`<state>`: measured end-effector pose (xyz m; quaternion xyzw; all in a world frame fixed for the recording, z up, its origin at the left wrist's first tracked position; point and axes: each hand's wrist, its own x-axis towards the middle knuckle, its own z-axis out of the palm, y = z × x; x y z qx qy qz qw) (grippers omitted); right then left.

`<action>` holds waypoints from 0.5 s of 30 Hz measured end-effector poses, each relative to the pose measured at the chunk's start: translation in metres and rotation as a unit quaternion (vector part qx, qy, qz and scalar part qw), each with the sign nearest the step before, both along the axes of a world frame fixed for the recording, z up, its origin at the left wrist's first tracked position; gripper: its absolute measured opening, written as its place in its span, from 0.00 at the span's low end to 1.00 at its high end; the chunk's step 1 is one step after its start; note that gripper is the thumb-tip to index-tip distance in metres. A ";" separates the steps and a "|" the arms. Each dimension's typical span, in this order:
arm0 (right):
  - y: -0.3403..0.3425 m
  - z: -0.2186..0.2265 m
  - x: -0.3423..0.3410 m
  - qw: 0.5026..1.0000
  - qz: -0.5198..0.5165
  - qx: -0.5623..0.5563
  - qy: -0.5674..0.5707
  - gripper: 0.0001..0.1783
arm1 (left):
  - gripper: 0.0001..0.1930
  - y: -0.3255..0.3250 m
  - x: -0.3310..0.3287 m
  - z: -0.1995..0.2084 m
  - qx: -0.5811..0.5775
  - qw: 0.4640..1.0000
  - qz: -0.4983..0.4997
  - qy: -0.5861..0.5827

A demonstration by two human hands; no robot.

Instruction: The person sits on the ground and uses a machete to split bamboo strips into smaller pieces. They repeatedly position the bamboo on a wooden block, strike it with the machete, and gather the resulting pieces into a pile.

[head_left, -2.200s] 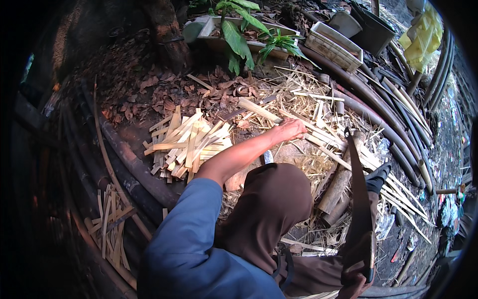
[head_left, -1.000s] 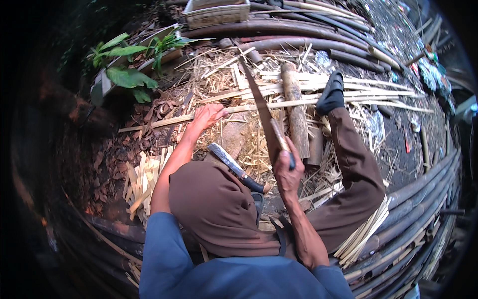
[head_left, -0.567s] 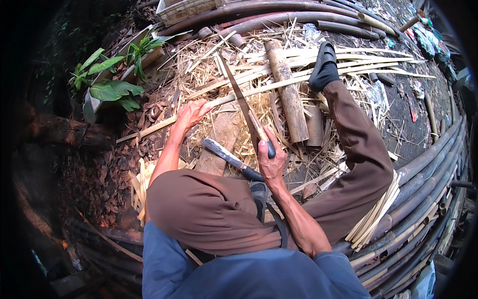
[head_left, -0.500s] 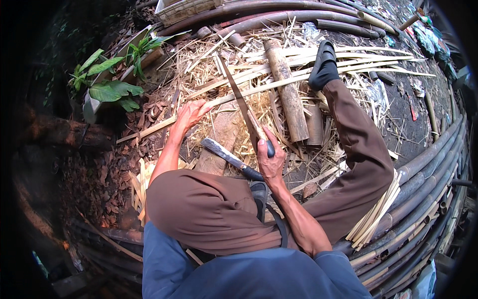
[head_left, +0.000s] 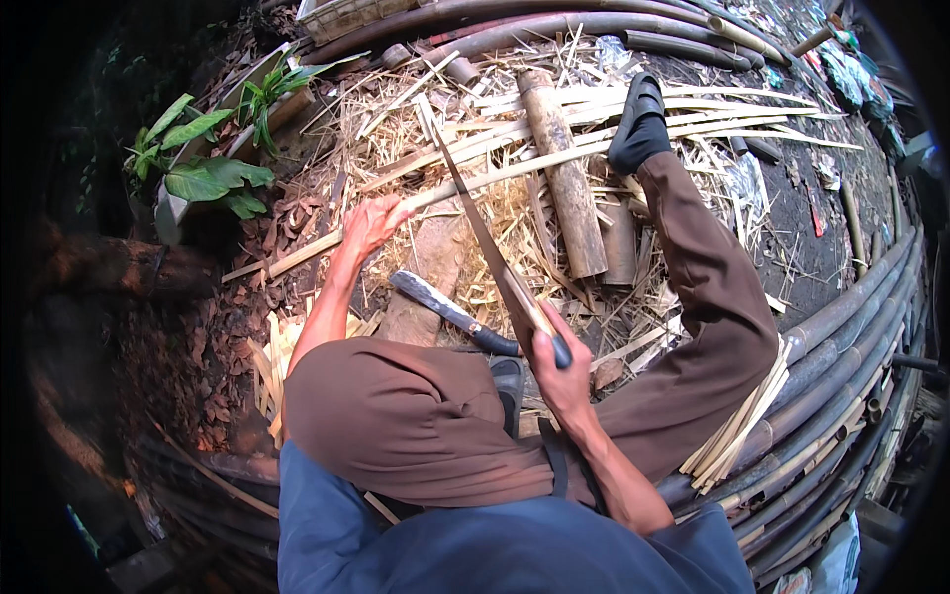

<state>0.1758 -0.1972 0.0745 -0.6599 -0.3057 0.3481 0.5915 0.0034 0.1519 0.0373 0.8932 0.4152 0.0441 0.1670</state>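
My right hand [head_left: 562, 364] is closed around the handle of a hand saw [head_left: 492, 246], whose long brown blade slants up and to the left. The blade lies across a long pale bamboo strip [head_left: 510, 174]. Left of the blade, my left hand [head_left: 372, 224] grips that strip. The strip runs over a thick bamboo segment [head_left: 565, 178], and its right end passes by my outstretched foot [head_left: 638, 127]. Between my knees and the strip lies a machete [head_left: 442, 304] with a dark handle, its pale blade resting on a flat piece of wood [head_left: 430, 262].
Several split bamboo strips [head_left: 762, 117] lie beyond my foot amid shavings. Bundles of cut strips [head_left: 734, 426] sit beside my legs. Long bamboo poles [head_left: 821, 371] are stacked at the right, with more along the back. A leafy plant [head_left: 213, 173] grows at the left.
My right hand has drawn the saw back toward me and slightly right, so the blade's far part now crosses the strip. My left hand keeps its hold on the strip.
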 end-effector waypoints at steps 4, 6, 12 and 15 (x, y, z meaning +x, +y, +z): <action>0.094 0.019 0.016 1.000 0.007 -0.027 -0.005 0.30 | 0.24 -0.009 0.012 0.011 0.008 0.999 0.020 0.048; 0.096 0.012 0.023 1.000 -0.014 -0.016 -0.007 0.30 | 0.24 -0.009 0.019 0.023 -0.050 0.999 0.019 0.004; -0.026 0.007 -0.006 0.999 -0.006 0.027 -0.020 0.28 | 0.23 -0.007 -0.007 -0.001 0.003 1.000 0.006 0.023; 0.067 0.023 0.006 0.998 0.002 -0.058 -0.006 0.29 | 0.23 -0.009 0.012 0.011 0.008 1.000 0.001 0.014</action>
